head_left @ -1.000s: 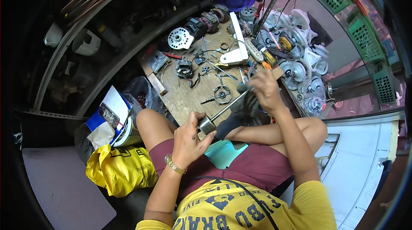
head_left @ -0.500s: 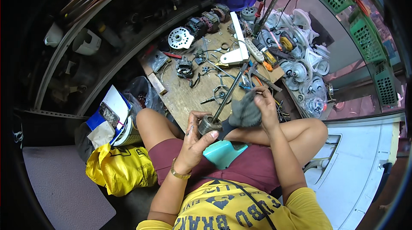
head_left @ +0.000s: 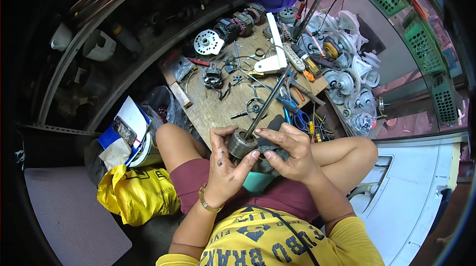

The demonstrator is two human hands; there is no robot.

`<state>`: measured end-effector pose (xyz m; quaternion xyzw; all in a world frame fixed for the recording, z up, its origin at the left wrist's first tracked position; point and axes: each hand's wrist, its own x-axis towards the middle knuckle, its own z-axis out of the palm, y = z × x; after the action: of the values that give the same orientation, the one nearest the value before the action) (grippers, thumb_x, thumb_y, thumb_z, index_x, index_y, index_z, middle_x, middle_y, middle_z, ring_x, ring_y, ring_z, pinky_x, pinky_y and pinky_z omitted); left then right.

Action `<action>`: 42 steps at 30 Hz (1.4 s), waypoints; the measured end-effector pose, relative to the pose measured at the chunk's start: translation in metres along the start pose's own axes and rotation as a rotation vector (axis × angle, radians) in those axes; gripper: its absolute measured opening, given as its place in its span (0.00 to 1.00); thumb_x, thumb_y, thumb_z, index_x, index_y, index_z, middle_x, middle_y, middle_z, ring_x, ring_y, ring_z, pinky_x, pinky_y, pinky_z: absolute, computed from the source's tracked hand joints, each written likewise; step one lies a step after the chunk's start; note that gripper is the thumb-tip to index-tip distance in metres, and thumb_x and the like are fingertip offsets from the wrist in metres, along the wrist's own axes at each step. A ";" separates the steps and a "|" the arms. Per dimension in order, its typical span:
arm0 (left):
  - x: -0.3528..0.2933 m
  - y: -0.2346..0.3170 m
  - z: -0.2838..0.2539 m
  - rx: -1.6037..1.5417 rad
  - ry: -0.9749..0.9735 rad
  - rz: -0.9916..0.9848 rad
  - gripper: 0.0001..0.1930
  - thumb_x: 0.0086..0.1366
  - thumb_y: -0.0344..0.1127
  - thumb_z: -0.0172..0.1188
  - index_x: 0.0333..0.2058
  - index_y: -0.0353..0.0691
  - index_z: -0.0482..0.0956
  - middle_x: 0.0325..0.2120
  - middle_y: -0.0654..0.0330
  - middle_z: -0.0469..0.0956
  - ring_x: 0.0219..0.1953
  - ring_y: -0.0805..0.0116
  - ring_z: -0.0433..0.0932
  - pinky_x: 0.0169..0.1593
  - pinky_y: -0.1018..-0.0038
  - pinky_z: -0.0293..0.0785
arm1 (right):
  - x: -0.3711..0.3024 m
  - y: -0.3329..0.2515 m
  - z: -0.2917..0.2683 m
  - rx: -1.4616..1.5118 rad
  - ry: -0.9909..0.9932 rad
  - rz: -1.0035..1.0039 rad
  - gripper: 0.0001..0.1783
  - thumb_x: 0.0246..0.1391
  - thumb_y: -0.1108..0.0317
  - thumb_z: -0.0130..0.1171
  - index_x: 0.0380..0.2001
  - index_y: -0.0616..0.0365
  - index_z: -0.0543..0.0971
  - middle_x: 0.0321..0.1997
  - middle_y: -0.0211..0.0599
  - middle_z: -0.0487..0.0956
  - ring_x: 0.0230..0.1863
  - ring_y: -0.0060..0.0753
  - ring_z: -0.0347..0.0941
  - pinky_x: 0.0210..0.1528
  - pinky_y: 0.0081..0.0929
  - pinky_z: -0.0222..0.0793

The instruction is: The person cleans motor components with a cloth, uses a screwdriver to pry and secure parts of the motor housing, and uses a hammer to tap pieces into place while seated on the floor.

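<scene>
My left hand is closed round a greasy metal cylinder, thumb on one side and fingers on the other. A long dark shaft rises from the cylinder, tilted away to the right over the board. My right hand is closed on a dark grey rag, bunched under the palm and thumb beside the cylinder. Its index fingertip reaches the foot of the shaft; whether it presses on it I cannot tell. Below the hands, a teal plastic piece rests on my lap.
A wooden work board ahead carries a wire-wound motor part, a white bracket arm and several tools. Translucent plastic parts are heaped at the right. On the left stand a yellow bag and a bucket; blue-handled scissors lie near my right knee.
My right hand has come down and left with the rag, from beside the shaft to the cylinder. My left hand still holds the cylinder in nearly the same place.
</scene>
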<state>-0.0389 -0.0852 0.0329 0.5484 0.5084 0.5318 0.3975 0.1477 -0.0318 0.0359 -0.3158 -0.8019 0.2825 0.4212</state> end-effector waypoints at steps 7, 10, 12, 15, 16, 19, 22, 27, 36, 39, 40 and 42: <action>-0.002 -0.001 0.000 -0.007 0.005 -0.021 0.30 0.59 0.29 0.70 0.54 0.33 0.61 0.46 0.55 0.66 0.49 0.67 0.70 0.57 0.70 0.69 | -0.002 -0.003 0.003 -0.027 0.017 -0.006 0.28 0.47 0.69 0.69 0.56 0.52 0.82 0.44 0.36 0.87 0.24 0.35 0.67 0.30 0.29 0.70; -0.001 -0.007 -0.001 0.072 0.029 0.060 0.30 0.59 0.30 0.71 0.53 0.32 0.61 0.46 0.51 0.70 0.47 0.61 0.74 0.54 0.68 0.71 | -0.003 -0.004 0.005 -0.023 0.001 0.006 0.28 0.46 0.70 0.69 0.55 0.52 0.82 0.42 0.37 0.87 0.24 0.35 0.67 0.30 0.29 0.70; 0.000 -0.010 -0.001 0.118 0.046 0.110 0.31 0.58 0.32 0.72 0.52 0.32 0.61 0.45 0.47 0.73 0.45 0.56 0.78 0.52 0.67 0.73 | -0.004 -0.004 0.005 -0.034 0.002 0.001 0.29 0.46 0.70 0.69 0.55 0.52 0.82 0.41 0.37 0.87 0.24 0.35 0.67 0.30 0.29 0.70; 0.000 -0.011 0.000 0.162 0.055 0.138 0.31 0.58 0.32 0.73 0.52 0.32 0.62 0.45 0.45 0.74 0.45 0.53 0.78 0.52 0.66 0.73 | -0.004 -0.005 0.007 -0.044 0.003 -0.009 0.29 0.46 0.71 0.69 0.55 0.53 0.82 0.41 0.36 0.87 0.24 0.36 0.67 0.30 0.29 0.70; 0.000 -0.011 0.000 0.146 0.052 0.121 0.31 0.58 0.32 0.73 0.52 0.32 0.62 0.45 0.45 0.74 0.45 0.53 0.78 0.52 0.65 0.74 | -0.005 -0.006 0.007 -0.044 0.003 -0.014 0.29 0.45 0.71 0.69 0.55 0.53 0.82 0.41 0.36 0.87 0.24 0.36 0.67 0.29 0.29 0.70; 0.000 -0.010 0.001 0.124 0.043 0.114 0.30 0.57 0.30 0.72 0.51 0.33 0.61 0.45 0.45 0.74 0.44 0.52 0.79 0.51 0.65 0.75 | -0.004 -0.005 0.007 -0.057 0.039 0.013 0.29 0.45 0.71 0.69 0.55 0.53 0.82 0.40 0.37 0.87 0.23 0.36 0.67 0.29 0.29 0.69; 0.001 -0.011 0.001 0.148 0.045 0.146 0.30 0.57 0.29 0.72 0.51 0.33 0.61 0.45 0.44 0.74 0.43 0.51 0.80 0.50 0.65 0.75 | -0.002 -0.006 0.005 -0.075 0.021 0.000 0.29 0.45 0.71 0.69 0.56 0.52 0.82 0.40 0.37 0.87 0.23 0.36 0.67 0.29 0.29 0.69; 0.002 -0.011 0.002 0.134 0.044 0.123 0.30 0.58 0.28 0.71 0.51 0.33 0.60 0.45 0.43 0.75 0.43 0.52 0.81 0.49 0.66 0.76 | -0.005 -0.001 0.006 -0.093 -0.001 0.008 0.30 0.46 0.70 0.69 0.56 0.51 0.82 0.39 0.36 0.87 0.23 0.36 0.67 0.29 0.29 0.69; 0.009 -0.038 -0.002 -0.716 -0.110 -0.346 0.25 0.70 0.49 0.58 0.56 0.39 0.65 0.48 0.50 0.78 0.50 0.66 0.77 0.53 0.73 0.72 | -0.021 0.039 0.007 0.590 0.127 0.446 0.19 0.62 0.64 0.61 0.54 0.58 0.76 0.43 0.34 0.83 0.30 0.20 0.72 0.35 0.24 0.70; 0.012 -0.057 0.006 -1.146 -0.054 -0.469 0.25 0.77 0.53 0.46 0.60 0.41 0.67 0.54 0.54 0.76 0.59 0.60 0.72 0.61 0.65 0.68 | -0.021 0.070 0.012 1.288 0.500 0.877 0.26 0.70 0.47 0.48 0.57 0.57 0.73 0.51 0.40 0.80 0.54 0.36 0.78 0.59 0.36 0.73; 0.012 -0.067 0.008 -1.228 -0.070 -0.465 0.27 0.78 0.56 0.41 0.61 0.40 0.67 0.57 0.55 0.74 0.64 0.59 0.68 0.65 0.60 0.65 | -0.022 0.072 0.017 1.292 0.498 0.879 0.26 0.70 0.47 0.48 0.57 0.57 0.73 0.51 0.40 0.80 0.54 0.36 0.78 0.59 0.36 0.73; 0.011 -0.088 0.014 -1.242 -0.043 -0.480 0.28 0.77 0.57 0.41 0.62 0.42 0.67 0.60 0.54 0.72 0.65 0.57 0.67 0.67 0.58 0.61 | -0.024 0.075 0.033 1.328 0.584 1.148 0.28 0.71 0.46 0.45 0.59 0.57 0.71 0.57 0.42 0.78 0.59 0.41 0.75 0.65 0.44 0.68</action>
<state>-0.0382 -0.0581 -0.0522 0.0994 0.2076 0.6115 0.7571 0.1505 -0.0072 -0.0461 -0.4173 -0.0580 0.7588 0.4967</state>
